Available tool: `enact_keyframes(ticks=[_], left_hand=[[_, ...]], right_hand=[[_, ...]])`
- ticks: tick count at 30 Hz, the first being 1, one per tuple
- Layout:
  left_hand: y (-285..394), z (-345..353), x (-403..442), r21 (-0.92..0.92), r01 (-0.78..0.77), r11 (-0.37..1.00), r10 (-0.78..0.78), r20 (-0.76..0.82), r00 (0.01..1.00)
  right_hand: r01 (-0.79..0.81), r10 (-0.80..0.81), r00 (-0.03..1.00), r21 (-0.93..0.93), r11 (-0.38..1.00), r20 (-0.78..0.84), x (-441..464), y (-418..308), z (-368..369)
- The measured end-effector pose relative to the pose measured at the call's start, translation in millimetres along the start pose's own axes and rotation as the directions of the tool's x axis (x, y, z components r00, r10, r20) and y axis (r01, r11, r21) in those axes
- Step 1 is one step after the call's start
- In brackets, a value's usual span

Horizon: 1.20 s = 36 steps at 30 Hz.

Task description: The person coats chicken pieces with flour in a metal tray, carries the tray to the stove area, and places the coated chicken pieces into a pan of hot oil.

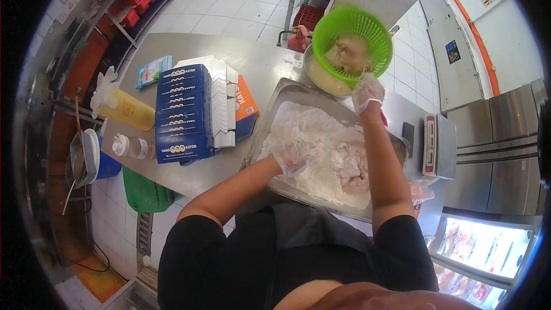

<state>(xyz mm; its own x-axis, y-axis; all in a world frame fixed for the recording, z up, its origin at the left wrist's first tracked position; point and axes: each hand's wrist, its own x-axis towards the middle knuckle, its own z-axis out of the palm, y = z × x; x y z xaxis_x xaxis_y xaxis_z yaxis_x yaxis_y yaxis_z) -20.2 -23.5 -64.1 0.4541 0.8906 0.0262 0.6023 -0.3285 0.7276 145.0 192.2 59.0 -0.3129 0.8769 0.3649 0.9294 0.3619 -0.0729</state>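
Observation:
My right hand (367, 93), in a clear glove, is closed on the near rim of a green perforated basket (381, 46). Pieces of what looks like raw meat (349, 53) lie in the basket, blurred by motion. The basket is tilted over a round metal bowl (318, 76) of pale liquid. My left hand (290, 157), gloved and dusted with flour, rests over the white flour (304, 117) in a large metal tray (265, 116); its fingers look spread. Flour-coated pieces (353, 166) lie at the tray's right side.
Stacked blue boxes (183, 112) stand left of the tray on the metal table (198, 43), near a yellow-filled container (129, 108) and a clear bottle (133, 147). A phone (408, 136) and a scale (439, 146) sit at the right. A green bin (143, 190) stands below the table's left edge.

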Motion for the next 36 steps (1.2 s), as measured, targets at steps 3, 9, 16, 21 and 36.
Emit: enact_keyframes(ticks=[3,9,16,21,36], left_hand=[[1,-5,0,0.043,-0.051,0.998,0.048,0.064,0.997],[10,-9,-1,-0.013,0.055,0.998,-0.054,0.094,0.994],[-7,-2,-3,0.081,-0.082,0.993,0.078,0.051,0.996],[-19,2,2,0.139,-0.143,0.98,0.162,-0.135,0.978],[36,-40,1,-0.549,0.227,0.804,-0.276,-0.007,0.961]], right_hand=[[0.109,-0.129,0.97,-0.107,0.988,-0.204,1,-1,-26],[0.153,-0.177,0.981,-0.248,0.957,-0.075,-8,8,-2],[0.1,-0.087,0.994,-0.223,0.97,0.064,-31,4,-21],[-0.025,0.17,0.973,0.66,0.751,-0.157,-99,65,7],[-0.022,0.032,0.998,0.215,0.976,-0.046,-245,71,-43]])
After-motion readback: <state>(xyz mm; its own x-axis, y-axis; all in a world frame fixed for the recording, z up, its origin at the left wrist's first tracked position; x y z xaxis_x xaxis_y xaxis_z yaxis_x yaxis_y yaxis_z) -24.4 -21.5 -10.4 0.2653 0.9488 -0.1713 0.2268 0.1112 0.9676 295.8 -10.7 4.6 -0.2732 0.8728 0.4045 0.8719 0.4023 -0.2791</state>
